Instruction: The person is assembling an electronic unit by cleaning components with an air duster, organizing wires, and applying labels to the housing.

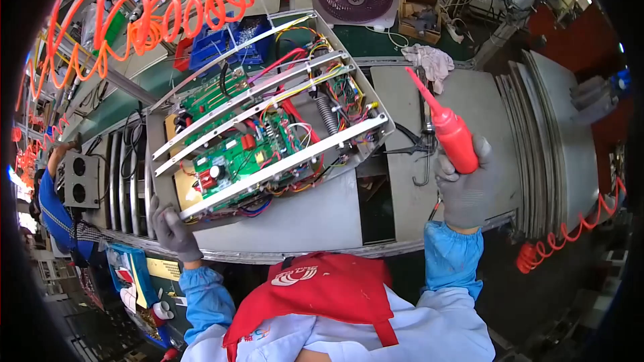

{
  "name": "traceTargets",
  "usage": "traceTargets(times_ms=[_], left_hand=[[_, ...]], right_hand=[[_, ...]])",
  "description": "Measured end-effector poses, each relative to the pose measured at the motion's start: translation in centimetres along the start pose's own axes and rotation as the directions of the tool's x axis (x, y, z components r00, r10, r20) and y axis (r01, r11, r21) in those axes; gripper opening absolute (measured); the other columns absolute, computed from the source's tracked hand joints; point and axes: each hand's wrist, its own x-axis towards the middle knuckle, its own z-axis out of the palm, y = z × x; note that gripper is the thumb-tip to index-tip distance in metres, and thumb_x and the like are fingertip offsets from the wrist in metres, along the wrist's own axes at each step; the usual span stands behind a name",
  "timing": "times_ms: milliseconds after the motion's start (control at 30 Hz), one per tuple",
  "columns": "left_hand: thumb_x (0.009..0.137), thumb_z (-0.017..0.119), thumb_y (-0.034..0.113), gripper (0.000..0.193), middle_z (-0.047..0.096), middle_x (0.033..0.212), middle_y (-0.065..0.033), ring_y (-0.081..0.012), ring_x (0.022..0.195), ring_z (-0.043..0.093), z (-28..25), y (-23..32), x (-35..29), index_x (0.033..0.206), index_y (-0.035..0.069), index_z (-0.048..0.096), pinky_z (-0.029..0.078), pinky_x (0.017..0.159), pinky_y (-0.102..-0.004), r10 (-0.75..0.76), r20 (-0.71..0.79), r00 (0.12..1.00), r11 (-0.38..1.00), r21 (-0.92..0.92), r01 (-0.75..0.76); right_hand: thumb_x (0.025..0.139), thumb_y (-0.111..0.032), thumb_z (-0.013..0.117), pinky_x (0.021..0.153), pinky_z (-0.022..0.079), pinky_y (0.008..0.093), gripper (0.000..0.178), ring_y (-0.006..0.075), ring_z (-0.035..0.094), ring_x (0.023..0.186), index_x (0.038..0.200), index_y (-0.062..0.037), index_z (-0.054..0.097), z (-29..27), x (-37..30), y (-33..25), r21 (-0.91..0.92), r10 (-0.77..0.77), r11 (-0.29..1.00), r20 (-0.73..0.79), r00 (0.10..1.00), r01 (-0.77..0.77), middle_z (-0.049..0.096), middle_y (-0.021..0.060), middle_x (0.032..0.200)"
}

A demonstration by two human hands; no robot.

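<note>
Seen from above, a worker in a red apron (322, 288) and blue sleeve covers (453, 254) stands at a long metal surface (288, 224). The two grey-gloved hands are well apart. The right hand (466, 184) is wrapped around a red squeeze bottle (455, 137), raised right of the centre, its tapered nozzle pointing up and to the left. The left hand (176, 233), fingers partly curled, is at the near left corner of an open electronics chassis (288, 166); whether it grips the metal, I cannot tell. The chassis lies at an angle on the surface, left of the bottle, with green circuit boards (231, 161) and coloured wires beneath pale crossing rails. Beyond are a crumpled cloth (433, 63) and a purple fan (355, 1); an orange coiled hose (208, 6) hangs at upper left. Grey panels (560, 120) stand stacked at right.
</note>
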Motion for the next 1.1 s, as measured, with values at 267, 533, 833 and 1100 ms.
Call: traceTargets(times_ms=[267,533,833,1100], left_hand=[[0.093,0.053,0.008,0.018,0.065,0.091,-0.0138,-0.0364,0.119,0.056,-2.3,-0.2,-0.1,0.083,-0.002,0.064,0.042,0.099,-0.0422,0.135,0.141,0.981,0.989,0.037,-0.141],[0.096,0.048,0.020,0.028,0.062,0.085,-0.0146,-0.0368,0.106,0.057,-3.5,2.4,1.9,0.081,0.001,0.062,0.038,0.108,-0.0483,0.237,0.326,0.915,0.970,-0.027,-0.241],[0.098,0.047,0.023,0.031,0.064,0.092,-0.0159,-0.0410,0.122,0.051,-4.4,2.8,2.2,0.087,-0.001,0.064,0.039,0.101,-0.0467,0.176,0.373,0.911,0.984,-0.038,-0.175],[0.098,0.049,0.019,0.029,0.062,0.116,-0.0243,-0.0370,0.127,0.050,-3.1,1.8,1.1,0.088,-0.005,0.062,0.039,0.102,-0.0442,-0.032,0.268,0.963,0.998,0.064,0.016]], right_hand=[[0.094,-0.046,0.057,0.042,0.034,0.0225,0.048,0.0118,0.044,0.050,0.104,0.0010,0.056,-2.1,-9.3,2.1,0.318,0.119,0.942,-0.020,0.993,-0.107,0.059,0.0122,0.081],[0.091,-0.054,0.059,0.041,0.034,0.0224,0.057,0.0120,0.042,0.047,0.098,0.0031,0.058,-4.2,-16.6,9.9,0.527,0.313,0.818,-0.071,0.947,-0.230,0.059,0.0093,0.078],[0.091,-0.044,0.055,0.040,0.033,0.0237,0.056,0.0126,0.043,0.047,0.121,0.0029,0.057,-6.2,-17.9,16.6,0.681,0.322,0.588,0.297,0.899,-0.436,0.062,0.0139,0.081],[0.085,-0.064,0.052,0.035,0.025,0.0254,0.062,0.0110,0.035,0.040,0.082,-0.0019,0.054,-1.5,-6.5,15.2,0.277,0.330,0.663,0.726,0.603,-0.696,0.036,-0.0009,0.046]])
